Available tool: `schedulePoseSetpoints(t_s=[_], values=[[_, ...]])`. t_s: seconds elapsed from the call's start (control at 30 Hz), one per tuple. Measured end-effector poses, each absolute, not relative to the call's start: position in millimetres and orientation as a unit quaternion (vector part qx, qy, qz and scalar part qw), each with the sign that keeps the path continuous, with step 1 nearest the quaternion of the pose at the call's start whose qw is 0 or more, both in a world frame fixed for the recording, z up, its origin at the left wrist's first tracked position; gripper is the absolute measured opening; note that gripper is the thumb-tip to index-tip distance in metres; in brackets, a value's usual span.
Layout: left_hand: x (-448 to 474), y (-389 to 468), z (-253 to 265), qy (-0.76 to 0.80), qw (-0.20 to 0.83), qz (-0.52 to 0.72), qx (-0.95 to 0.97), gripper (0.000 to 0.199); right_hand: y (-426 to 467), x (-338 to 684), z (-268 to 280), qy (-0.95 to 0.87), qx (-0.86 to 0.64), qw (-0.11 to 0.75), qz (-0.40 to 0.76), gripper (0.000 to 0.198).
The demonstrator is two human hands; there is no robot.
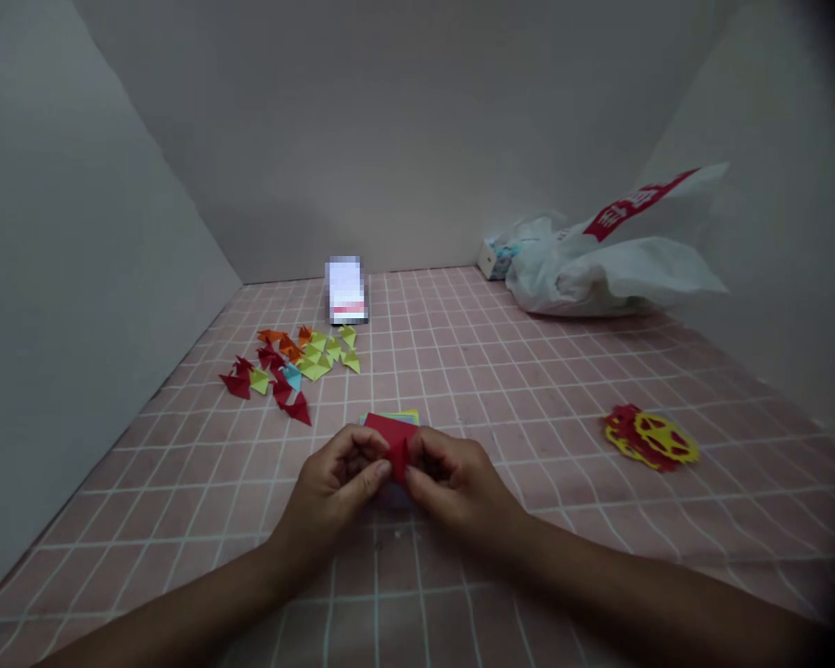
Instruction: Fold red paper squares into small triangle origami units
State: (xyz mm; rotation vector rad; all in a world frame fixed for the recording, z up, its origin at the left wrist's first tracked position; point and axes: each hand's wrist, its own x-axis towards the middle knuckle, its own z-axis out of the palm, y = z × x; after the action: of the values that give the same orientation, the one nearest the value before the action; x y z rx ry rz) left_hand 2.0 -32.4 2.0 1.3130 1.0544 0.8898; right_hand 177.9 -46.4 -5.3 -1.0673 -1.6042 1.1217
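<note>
A small piece of folded red origami paper (399,459) is between my two hands, near the middle of the table. My left hand (344,471) pinches its left side between thumb and curled fingers. On the opposite edge, my right hand (452,471) grips it the same way. Close under and behind it lies a stack of coloured paper (409,417), with a yellow edge showing; my hands hide most of the stack. Whether the red area behind my fingertips belongs to the held paper or to the stack, I cannot tell.
Several folded paper cranes (313,362) in red, orange, yellow and blue lie at the left. Behind them stands a lit phone (346,289), its screen blurred. Red and yellow paper cutouts (658,438) lie at the right. A white plastic bag (598,274) and a small box (493,260) sit by the back wall.
</note>
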Motion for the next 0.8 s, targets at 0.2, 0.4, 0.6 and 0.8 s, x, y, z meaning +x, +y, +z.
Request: schedulePoseSetpoints(t_s=[0.2,0.4,0.6,0.8], values=[[2.4,-38.5,3.5,0.442,0.502,0.377,0.64,0.006,-53.2,176.8,-10.6,-0.713,-0.443,0.434,0.327,0.012],[2.8,-42.4,5.9,0.415,0.467,0.362,0.692,0.019,-56.1,176.2,-13.5,-0.757,-0.433,0.431,0.233,0.013],[0.8,-45.0,2.1,0.414,0.382,0.353,0.747,0.015,-56.8,174.9,-14.5,-0.76,-0.427,0.436,0.225,0.014],[-0.7,-44.8,-0.5,0.407,0.324,0.358,0.775,0.022,-56.9,173.6,-12.0,-0.742,-0.431,0.443,0.26,0.013]])
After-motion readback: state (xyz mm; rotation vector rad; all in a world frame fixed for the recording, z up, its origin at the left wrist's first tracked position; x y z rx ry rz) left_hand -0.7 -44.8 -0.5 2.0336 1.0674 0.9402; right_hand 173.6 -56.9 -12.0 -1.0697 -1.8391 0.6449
